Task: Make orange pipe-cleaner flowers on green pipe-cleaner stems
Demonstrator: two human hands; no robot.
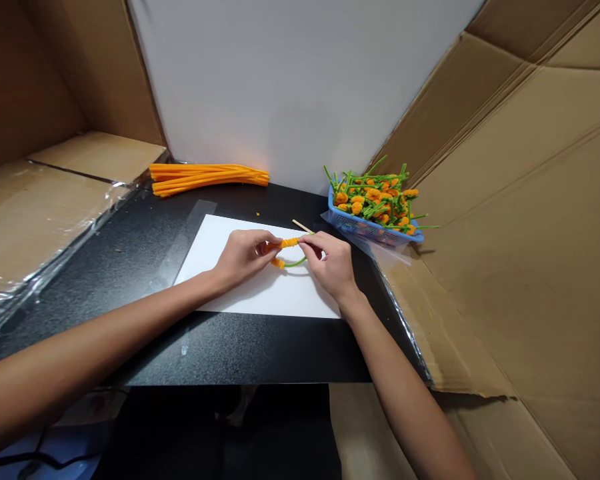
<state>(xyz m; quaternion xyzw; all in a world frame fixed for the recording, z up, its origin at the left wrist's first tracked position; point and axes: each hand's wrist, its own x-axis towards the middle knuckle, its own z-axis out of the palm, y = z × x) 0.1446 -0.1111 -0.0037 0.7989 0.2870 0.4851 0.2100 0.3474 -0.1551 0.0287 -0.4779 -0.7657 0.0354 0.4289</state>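
Over a white sheet of paper (260,293), both my hands grip one coiled orange pipe cleaner (290,243). My left hand (247,255) pinches its left part between thumb and fingers. At the right end of the coil, my right hand (330,260) is closed in a pinch. A green pipe cleaner (296,264) curves below the coil, with a small orange piece (278,263) at its left end; its right end disappears behind my right fingers. Just behind my right hand, a thin wooden stick (301,226) pokes out; whether I hold it is hidden.
A bundle of straight orange pipe cleaners (207,179) lies at the back left. At the back right, a blue plastic basket (375,231) holds several orange flowers with green stems sticking over its rim. Cardboard walls (530,220) flank the black table (230,347); clear tape (187,233) crosses it.
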